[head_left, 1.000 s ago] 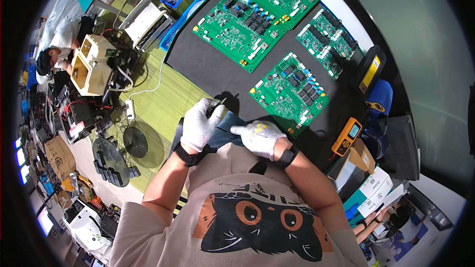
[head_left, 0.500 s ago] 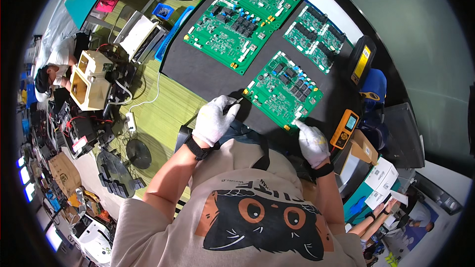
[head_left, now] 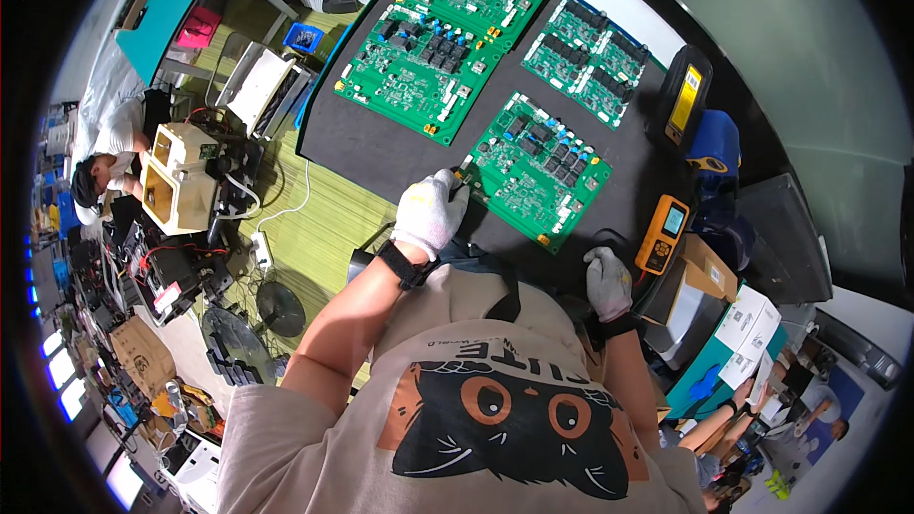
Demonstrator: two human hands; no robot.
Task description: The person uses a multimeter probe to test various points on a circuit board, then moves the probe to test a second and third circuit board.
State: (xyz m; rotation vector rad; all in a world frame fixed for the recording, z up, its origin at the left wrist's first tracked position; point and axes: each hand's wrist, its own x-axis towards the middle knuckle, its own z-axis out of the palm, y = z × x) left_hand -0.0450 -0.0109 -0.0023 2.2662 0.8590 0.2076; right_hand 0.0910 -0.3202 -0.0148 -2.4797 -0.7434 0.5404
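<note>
My left hand (head_left: 431, 214), in a white glove, is at the left corner of a green circuit board (head_left: 535, 171). Its fingers are pinched together; a thin pointed thing seen in them half a second ago is now mostly hidden. My right hand (head_left: 608, 284), gloved too, is curled low at the right, apart from the board and beside an orange handheld meter (head_left: 663, 234). What it may hold, if anything, is hidden. Close behind it runs a dark cable. The board lies flat on the black mat (head_left: 381, 154), populated with black blocks and small blue parts.
Two larger green boards (head_left: 405, 76) lie at the far left of the mat. Smaller boards (head_left: 586, 59) sit together at the far right. A black-and-yellow device (head_left: 683, 105), a blue roll-shaped thing (head_left: 716, 152) and an open carton (head_left: 700, 276) line the right. People work nearby.
My right hand has drawn back from the board's near corner toward me and curled up. My left hand has moved slightly up to the board's left corner. The view has shifted a little.
</note>
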